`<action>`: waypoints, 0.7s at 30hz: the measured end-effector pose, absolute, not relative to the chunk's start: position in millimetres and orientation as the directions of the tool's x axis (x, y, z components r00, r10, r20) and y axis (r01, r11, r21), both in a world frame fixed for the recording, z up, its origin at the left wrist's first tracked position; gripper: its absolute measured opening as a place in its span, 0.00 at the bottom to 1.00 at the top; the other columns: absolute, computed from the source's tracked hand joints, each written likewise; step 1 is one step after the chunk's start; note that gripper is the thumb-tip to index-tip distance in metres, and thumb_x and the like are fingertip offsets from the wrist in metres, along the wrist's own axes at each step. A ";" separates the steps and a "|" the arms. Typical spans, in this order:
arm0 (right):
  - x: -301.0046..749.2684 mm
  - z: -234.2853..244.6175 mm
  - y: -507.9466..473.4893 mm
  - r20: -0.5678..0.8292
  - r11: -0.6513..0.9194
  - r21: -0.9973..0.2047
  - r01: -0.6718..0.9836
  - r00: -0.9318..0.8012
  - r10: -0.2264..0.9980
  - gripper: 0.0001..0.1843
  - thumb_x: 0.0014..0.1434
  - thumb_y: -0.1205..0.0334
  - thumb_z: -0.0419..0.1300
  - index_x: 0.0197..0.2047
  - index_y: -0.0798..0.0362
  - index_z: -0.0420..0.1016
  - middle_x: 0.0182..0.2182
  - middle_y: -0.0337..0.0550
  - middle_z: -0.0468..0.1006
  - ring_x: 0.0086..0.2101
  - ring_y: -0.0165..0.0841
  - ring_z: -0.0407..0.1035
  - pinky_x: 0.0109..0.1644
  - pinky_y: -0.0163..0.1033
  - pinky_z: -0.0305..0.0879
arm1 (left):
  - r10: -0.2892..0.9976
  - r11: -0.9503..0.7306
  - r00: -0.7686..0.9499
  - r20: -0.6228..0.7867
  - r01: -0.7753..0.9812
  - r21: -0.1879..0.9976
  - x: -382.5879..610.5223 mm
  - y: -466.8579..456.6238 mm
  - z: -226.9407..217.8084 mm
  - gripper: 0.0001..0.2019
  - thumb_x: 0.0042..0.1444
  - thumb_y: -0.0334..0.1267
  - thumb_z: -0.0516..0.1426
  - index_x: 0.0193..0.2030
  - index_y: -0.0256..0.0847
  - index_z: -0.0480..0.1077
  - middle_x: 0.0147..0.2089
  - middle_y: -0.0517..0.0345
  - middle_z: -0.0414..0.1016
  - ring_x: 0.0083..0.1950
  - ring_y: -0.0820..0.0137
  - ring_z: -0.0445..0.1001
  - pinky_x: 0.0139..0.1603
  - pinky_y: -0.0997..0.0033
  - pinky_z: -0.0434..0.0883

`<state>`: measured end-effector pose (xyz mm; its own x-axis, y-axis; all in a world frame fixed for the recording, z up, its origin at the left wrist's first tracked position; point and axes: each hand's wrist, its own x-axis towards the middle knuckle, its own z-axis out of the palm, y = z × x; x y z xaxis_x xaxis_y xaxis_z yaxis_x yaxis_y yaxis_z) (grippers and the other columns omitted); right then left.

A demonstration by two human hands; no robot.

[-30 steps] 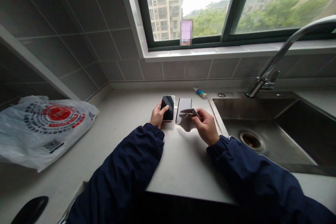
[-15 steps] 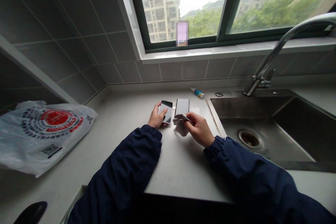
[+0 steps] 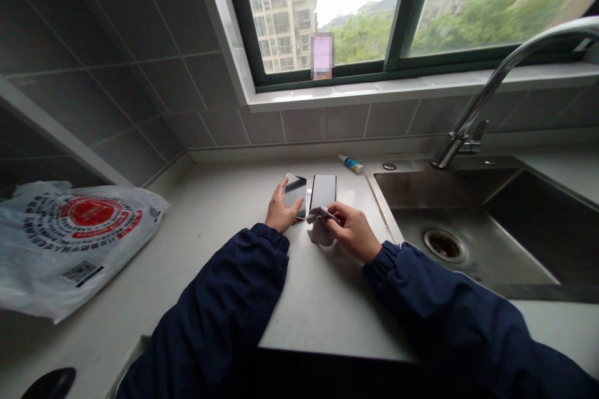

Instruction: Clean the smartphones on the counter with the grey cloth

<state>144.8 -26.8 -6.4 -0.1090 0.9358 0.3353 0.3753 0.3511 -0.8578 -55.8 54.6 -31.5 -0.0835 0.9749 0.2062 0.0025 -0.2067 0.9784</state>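
Observation:
My left hand (image 3: 281, 209) grips a smartphone (image 3: 296, 195) by its left edge, with the thumb lying over the dark, reflective screen. Pinched between thumb and fingers of my right hand (image 3: 352, 229) is a crumpled grey cloth (image 3: 321, 229), which hangs down over the counter. A second smartphone (image 3: 324, 189) with a pale grey screen lies just right of the first one, and the cloth covers part of its lower end.
On the white countertop (image 3: 224, 199), a plastic bag (image 3: 88, 230) with red print lies at left. A small tube (image 3: 350, 164) sits behind the phones. To the right are a steel sink (image 3: 496, 243) and a chrome faucet (image 3: 453, 149). A dark object (image 3: 51, 383) shows at lower left.
The phone in my left hand has shifted slightly and lies flatter, with the fingers straighter along its edge. The cloth in my right hand has barely moved.

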 end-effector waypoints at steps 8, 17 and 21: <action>153.6 -13.6 -13.6 0.338 0.272 -0.792 0.547 0.022 0.941 0.15 0.63 0.50 0.57 0.35 0.51 0.78 0.35 0.46 0.82 0.34 0.38 0.74 0.39 0.40 0.66 | 0.969 -0.238 0.009 0.247 0.295 0.925 -64.2 68.5 -40.9 0.50 0.50 0.42 0.72 0.78 0.40 0.55 0.73 0.37 0.66 0.69 0.52 0.72 0.70 0.53 0.69; 160.5 -23.3 -4.6 0.300 0.208 -0.784 0.585 0.063 0.952 0.16 0.62 0.49 0.60 0.38 0.52 0.81 0.40 0.50 0.84 0.44 0.44 0.77 0.51 0.45 0.66 | 0.884 -0.456 0.184 0.430 0.544 0.704 -67.4 63.7 -40.9 0.48 0.46 0.46 0.74 0.73 0.41 0.63 0.71 0.39 0.61 0.74 0.51 0.63 0.76 0.49 0.60; 163.5 -28.9 0.4 0.277 0.179 -0.805 0.566 0.092 0.956 0.18 0.63 0.48 0.61 0.43 0.53 0.84 0.46 0.56 0.85 0.50 0.49 0.76 0.57 0.50 0.65 | 0.904 -0.427 0.236 0.357 0.564 0.707 -68.2 62.4 -42.0 0.56 0.39 0.51 0.77 0.75 0.42 0.60 0.75 0.37 0.53 0.77 0.46 0.57 0.77 0.47 0.60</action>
<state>163.5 0.4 -28.9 0.0918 0.9565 0.2770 0.5661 0.1787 -0.8048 -68.2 62.4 -42.0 0.2362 0.9037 0.3572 0.5641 -0.4268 0.7068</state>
